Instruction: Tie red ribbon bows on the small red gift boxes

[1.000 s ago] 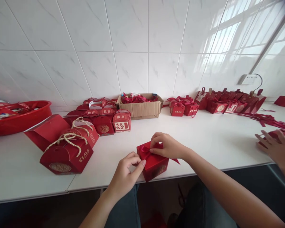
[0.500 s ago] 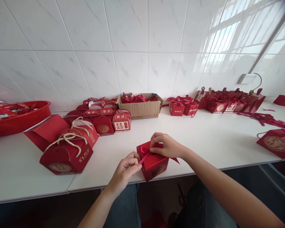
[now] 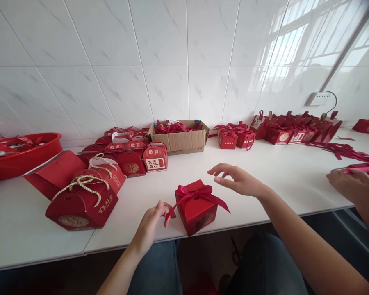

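In the head view, the red gift box (image 3: 195,219) is stood in front of the cardboard carton (image 3: 180,142), well apart from it and close to the near edge of the white table (image 3: 246,211). Its lid is crossed by a tied ribbon bow (image 3: 194,192). The left hand (image 3: 150,223), forward and left of the carton, is held half curled beside the box, with one ribbon tail (image 3: 171,212) lying across its fingertips; whether that tail is gripped cannot be told. The right hand (image 3: 238,180), forward and right of the carton, is held loosely spread with nothing in it.

The bow could be loosened or skewed, it is judged, if the tail were caught on the left fingers as that hand was drawn away. The box could also be tugged over the edge, since it is steadied by neither hand. To the carton's front left, the rope-handled box (image 3: 86,205) could be knocked if the left elbow were swung wide.
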Demonstrator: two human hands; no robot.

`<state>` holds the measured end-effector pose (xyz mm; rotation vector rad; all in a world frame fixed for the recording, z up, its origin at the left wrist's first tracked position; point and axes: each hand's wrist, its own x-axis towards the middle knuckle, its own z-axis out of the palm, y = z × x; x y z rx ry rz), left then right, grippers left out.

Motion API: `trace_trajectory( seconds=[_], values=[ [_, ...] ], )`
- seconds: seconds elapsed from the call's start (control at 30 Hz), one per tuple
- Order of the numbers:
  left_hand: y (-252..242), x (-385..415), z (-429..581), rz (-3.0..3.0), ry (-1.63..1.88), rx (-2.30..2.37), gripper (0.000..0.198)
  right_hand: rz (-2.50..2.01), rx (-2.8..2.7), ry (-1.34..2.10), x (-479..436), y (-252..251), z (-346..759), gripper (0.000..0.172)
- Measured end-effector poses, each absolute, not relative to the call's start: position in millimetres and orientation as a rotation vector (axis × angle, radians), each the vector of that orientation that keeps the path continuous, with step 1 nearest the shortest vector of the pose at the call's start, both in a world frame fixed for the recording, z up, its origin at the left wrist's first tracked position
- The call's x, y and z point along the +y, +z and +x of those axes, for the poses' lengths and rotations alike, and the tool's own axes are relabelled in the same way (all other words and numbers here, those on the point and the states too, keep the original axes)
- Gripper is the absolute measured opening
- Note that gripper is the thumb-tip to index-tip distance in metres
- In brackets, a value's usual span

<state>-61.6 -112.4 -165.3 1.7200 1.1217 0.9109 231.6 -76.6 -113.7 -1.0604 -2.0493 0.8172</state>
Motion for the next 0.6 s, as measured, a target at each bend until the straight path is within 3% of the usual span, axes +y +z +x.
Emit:
trace_trajectory(
  seconds=[0.03,0.13,0.2,0.3,0.5,0.6],
  values=[
    [-167.5,-111.8,-61.8,1.713,0.915,1.136,0.058,-1.022,-2.099,0.880,-76.4,-119.3,238.0,0.043],
    [-175.1,-110.7,-57.0,1.651,0.961,1.138,0.051,-0.926,-2.210,1.122,-77.0,-141.7,243.0,0.099],
    [-179.2,-111.3,-49.6,1.603,0.984,1.128,0.041,-0.923,-2.192,1.218,-79.5,-156.2,235.5,0.120],
    [-182.5,-113.6,-36.8,1.576,0.961,1.122,0.033,-0.878,-2.086,1.267,-85.7,-171.5,222.9,0.122],
    [-190.6,-113.0,-34.4,1.695,0.859,1.121,0.041,-1.094,-1.750,1.202,-90.8,-186.6,267.6,0.114],
    [-195.9,-111.4,-37.6,1.700,0.811,1.156,0.042,-1.491,-1.446,0.748,-83.1,-200.0,310.5,0.111]
  ],
)
